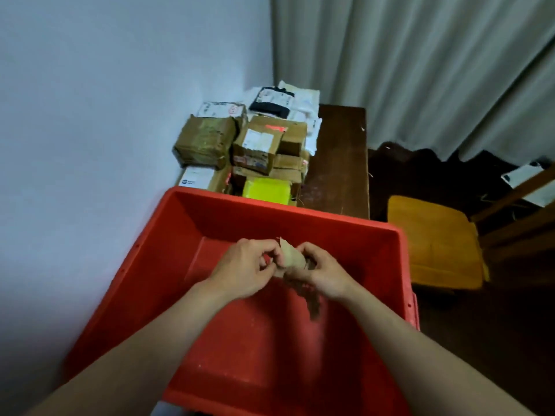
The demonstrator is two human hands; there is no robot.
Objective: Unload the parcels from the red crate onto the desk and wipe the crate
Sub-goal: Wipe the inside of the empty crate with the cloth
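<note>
As the left hand [246,268] and right hand [324,274] pinch a crumpled tan cloth [288,256] between curled fingers at mid-frame, the red crate [192,235] sits directly beneath, its scuffed floor holding no parcels [249,145]; those stand stacked on the desk [339,163] at upper centre, just beyond its far rim.

The red plastic crate [168,250] sits open-topped before the worktop [339,163], where brown, white and yellow parcels [255,145] lie stacked by the wall [120,100]

Parcels [255,145] on desk [339,163] behind crate [168,265]; chair [432,244] to the right
</note>
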